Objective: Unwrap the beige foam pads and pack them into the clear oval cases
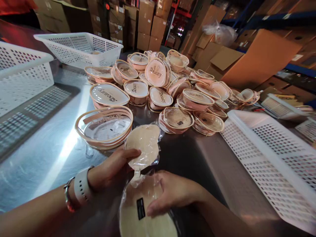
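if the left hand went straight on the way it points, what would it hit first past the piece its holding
Probably the rounded pouch just up and right of the wrapped beige piece in the left hand, at the near edge of the pile; one view leaves the depth unclear.

A rounded beige piece [145, 141] sits in crinkled clear film [156, 160]. Nearer, a larger piece [132, 219] bears a black rectangle [140, 208].
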`<state>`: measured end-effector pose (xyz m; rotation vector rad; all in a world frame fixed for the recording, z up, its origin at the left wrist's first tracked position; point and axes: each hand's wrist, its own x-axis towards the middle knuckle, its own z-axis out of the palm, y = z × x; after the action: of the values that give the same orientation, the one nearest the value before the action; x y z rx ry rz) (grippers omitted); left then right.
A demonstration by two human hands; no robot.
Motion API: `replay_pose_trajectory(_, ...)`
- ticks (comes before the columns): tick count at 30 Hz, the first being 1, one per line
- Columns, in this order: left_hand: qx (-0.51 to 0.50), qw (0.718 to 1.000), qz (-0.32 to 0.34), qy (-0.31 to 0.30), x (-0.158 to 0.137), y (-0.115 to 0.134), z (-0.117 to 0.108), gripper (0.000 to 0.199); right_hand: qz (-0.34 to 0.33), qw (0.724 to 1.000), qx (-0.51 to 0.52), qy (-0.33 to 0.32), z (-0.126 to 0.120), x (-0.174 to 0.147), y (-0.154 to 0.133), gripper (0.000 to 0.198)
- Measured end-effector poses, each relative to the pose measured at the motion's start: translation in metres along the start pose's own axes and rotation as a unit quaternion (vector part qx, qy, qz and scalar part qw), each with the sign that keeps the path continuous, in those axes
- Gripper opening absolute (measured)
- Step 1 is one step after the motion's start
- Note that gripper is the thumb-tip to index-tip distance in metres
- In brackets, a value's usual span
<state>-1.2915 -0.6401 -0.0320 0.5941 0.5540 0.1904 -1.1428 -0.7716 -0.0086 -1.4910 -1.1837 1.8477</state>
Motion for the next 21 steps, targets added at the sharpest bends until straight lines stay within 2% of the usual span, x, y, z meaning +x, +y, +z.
replay_pose_trajectory(2, 0.015, 0.999, 0.029, -0.008, 0.000, -0.003, 0.000, 0.033, -0.011, 0.999, 0.046, -0.002, -0.005, 0.000, -0.001, 0.066)
replay_pose_trajectory(4, 0.051, 0.997, 0.061, -0.019, 0.000, -0.006, -0.001, 0.037, -0.037, 0.993, 0.092, 0.066, -0.009, 0.002, -0.002, 0.084)
replay_pose_trajectory(5, 0.073, 0.994, 0.072, -0.023, -0.001, -0.006, -0.001, 0.038, -0.047, 0.986, 0.115, 0.108, -0.010, 0.004, -0.003, 0.086)
replay_pose_trajectory(7, 0.114, 0.989, 0.089, -0.023, -0.002, -0.007, 0.001, 0.041, -0.076, 0.968, 0.141, 0.194, -0.010, 0.008, -0.004, 0.077)
replay_pose_trajectory(9, 0.147, 0.984, 0.099, -0.013, -0.003, -0.006, 0.002, 0.041, -0.117, 0.951, 0.134, 0.252, -0.008, 0.011, -0.004, 0.063)
replay_pose_trajectory(12, 0.181, 0.979, 0.089, -0.002, -0.002, -0.006, 0.004, 0.045, -0.148, 0.937, 0.076, 0.306, -0.005, 0.013, -0.003, 0.050)
replay_pose_trajectory(15, 0.205, 0.975, 0.082, -0.006, -0.002, -0.007, 0.002, 0.047, -0.130, 0.926, 0.036, 0.352, -0.004, 0.012, -0.002, 0.045)
replay_pose_trajectory(17, 0.217, 0.973, 0.079, -0.004, -0.001, -0.009, 0.001, 0.045, -0.134, 0.915, 0.031, 0.379, -0.006, 0.012, -0.001, 0.044)
replay_pose_trajectory(21, 0.217, 0.975, 0.057, -0.007, -0.002, -0.012, 0.001, 0.046, -0.189, 0.884, 0.040, 0.426, -0.013, 0.013, -0.004, 0.047)
